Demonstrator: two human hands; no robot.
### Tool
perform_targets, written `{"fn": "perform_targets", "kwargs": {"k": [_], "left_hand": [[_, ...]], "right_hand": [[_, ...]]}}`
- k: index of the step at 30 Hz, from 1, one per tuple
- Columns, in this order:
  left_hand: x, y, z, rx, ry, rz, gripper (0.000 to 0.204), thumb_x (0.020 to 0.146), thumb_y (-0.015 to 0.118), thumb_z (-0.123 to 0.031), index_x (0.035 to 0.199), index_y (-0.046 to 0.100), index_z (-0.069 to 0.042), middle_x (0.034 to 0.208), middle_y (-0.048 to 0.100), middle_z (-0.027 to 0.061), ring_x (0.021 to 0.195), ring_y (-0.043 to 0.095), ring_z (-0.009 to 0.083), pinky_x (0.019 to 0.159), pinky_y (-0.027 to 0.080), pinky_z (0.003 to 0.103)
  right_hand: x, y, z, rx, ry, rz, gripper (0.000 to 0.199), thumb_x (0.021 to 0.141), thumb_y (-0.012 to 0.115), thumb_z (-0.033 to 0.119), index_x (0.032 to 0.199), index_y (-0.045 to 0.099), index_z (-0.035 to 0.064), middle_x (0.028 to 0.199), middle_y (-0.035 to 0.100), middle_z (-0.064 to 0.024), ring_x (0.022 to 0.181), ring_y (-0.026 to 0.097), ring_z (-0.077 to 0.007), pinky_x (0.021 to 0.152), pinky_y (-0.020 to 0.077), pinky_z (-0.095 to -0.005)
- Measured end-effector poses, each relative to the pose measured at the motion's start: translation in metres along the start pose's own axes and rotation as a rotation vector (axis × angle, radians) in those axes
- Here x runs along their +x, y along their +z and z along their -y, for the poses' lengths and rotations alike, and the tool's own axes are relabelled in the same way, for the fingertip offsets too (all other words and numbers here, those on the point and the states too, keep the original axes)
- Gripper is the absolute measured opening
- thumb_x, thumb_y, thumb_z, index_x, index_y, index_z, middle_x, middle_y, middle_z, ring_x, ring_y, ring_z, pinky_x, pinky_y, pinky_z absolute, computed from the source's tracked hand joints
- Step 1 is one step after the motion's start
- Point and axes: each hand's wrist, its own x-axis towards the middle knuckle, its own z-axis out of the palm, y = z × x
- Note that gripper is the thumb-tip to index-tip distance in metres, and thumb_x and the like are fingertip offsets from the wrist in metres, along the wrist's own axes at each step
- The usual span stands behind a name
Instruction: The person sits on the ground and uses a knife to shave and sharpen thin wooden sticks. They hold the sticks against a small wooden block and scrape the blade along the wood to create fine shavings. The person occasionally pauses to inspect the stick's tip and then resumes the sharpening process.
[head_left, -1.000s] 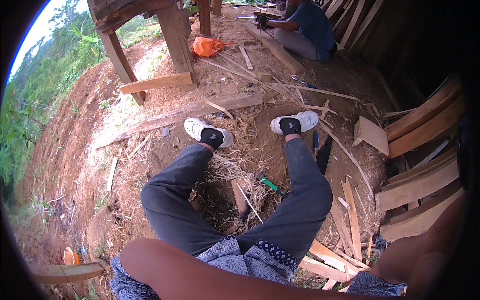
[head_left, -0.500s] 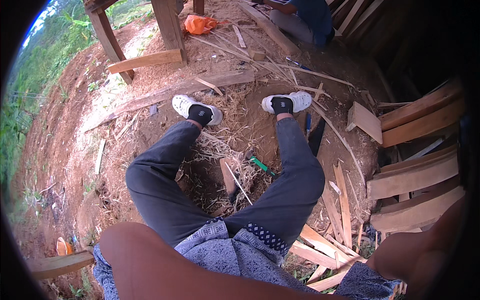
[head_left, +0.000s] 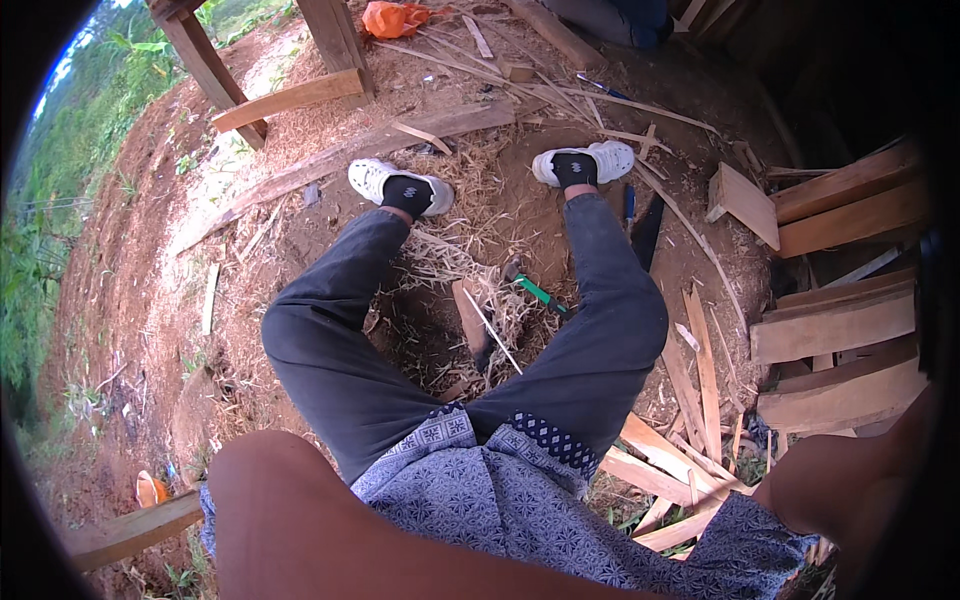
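Neither hand shows; both lie outside the picture. My left arm (head_left: 330, 530) crosses the lower edge toward the right, and my right arm (head_left: 835, 490) bends down at the right rim. Between my spread legs, a hammer (head_left: 541, 293) with a green and black handle rests on wood shavings. Beside it are a short wooden piece (head_left: 468, 318) with a dark end and a thin pale stick (head_left: 493, 330). Past my right shin lies a blue-handled tool (head_left: 629, 203) next to a dark, flat, blade-like piece (head_left: 648, 235).
Split wood strips (head_left: 665, 470) are heaped at my right. Thick cut boards (head_left: 835, 325) are stacked at the right edge. A long plank (head_left: 330, 175) lies beyond my feet, near a wooden frame (head_left: 340, 50) and an orange bag (head_left: 393, 18). Another person (head_left: 620, 18) sits at the far right.
The view has shifted a little, so the ground, legs and tools appear slightly farther right and the far things higher. My arms keep nearly the same pose; no tool has moved on the ground.
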Motion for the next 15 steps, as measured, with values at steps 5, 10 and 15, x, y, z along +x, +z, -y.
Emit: {"fn": "perform_targets", "kwargs": {"k": [5, 10, 15], "left_hand": [[-0.004, 0.000, -0.002, -0.003, -0.007, -0.006, 0.045, 0.100, 0.062, -0.024, 0.133, 0.058, 0.007, 0.132, 0.059, 0.0192, 0.090, 0.063, 0.0189, 0.073, 0.059, 0.028], [-0.001, -0.002, -0.005, -0.008, 0.002, 0.004, 0.045, 0.099, 0.063, -0.024, 0.133, 0.058, 0.006, 0.132, 0.059, 0.0185, 0.088, 0.062, 0.0174, 0.071, 0.059, 0.027], [0.002, -0.007, -0.005, -0.019, 0.001, 0.001, 0.046, 0.099, 0.064, -0.023, 0.133, 0.058, 0.006, 0.131, 0.059, 0.0178, 0.085, 0.062, 0.0159, 0.068, 0.059, 0.026]], "right_hand": [[-0.002, -0.004, 0.007, -0.015, -0.003, -0.005, 0.027, 0.105, 0.059, 0.030, 0.117, 0.065, 0.0072, 0.104, 0.068, -0.0044, 0.098, 0.063, -0.0165, 0.087, 0.0503, -0.0329], [0.001, -0.005, 0.011, -0.040, -0.007, -0.011, 0.027, 0.105, 0.059, 0.031, 0.117, 0.065, 0.0075, 0.103, 0.068, -0.0044, 0.098, 0.064, -0.0168, 0.087, 0.0502, -0.0331], [0.002, -0.007, 0.017, -0.067, 0.005, -0.008, 0.027, 0.105, 0.058, 0.031, 0.116, 0.065, 0.0078, 0.103, 0.068, -0.0044, 0.097, 0.064, -0.0170, 0.087, 0.0502, -0.0332]]}}
